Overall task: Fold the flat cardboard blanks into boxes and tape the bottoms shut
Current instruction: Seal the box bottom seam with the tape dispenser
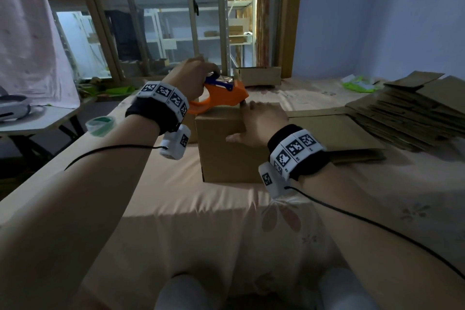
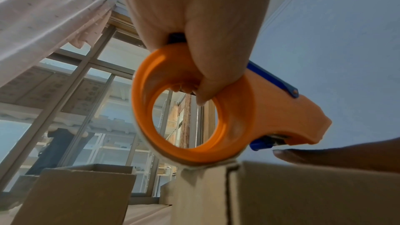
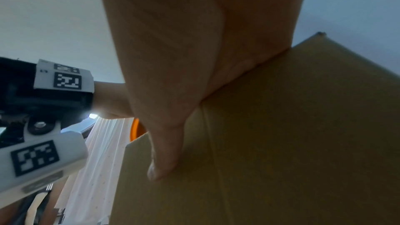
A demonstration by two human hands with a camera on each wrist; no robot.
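Observation:
A folded brown cardboard box (image 1: 226,153) stands on the bed in front of me. My left hand (image 1: 193,75) grips the orange tape dispenser (image 1: 221,95), whose ring rests on the box's far left top edge. In the left wrist view the fingers curl through the dispenser's ring (image 2: 173,126), and tape runs down over the seam (image 2: 227,186) of the box. My right hand (image 1: 261,123) lies flat on the box top, thumb down the near side. The right wrist view shows that thumb (image 3: 166,156) pressed against the box wall (image 3: 281,143).
A stack of flat cardboard blanks (image 1: 407,113) lies on the bed at the right. A second open box (image 1: 259,75) stands behind. A spare tape roll (image 1: 100,124) sits at the bed's left edge, beside a small table (image 1: 32,118). Glass doors stand behind.

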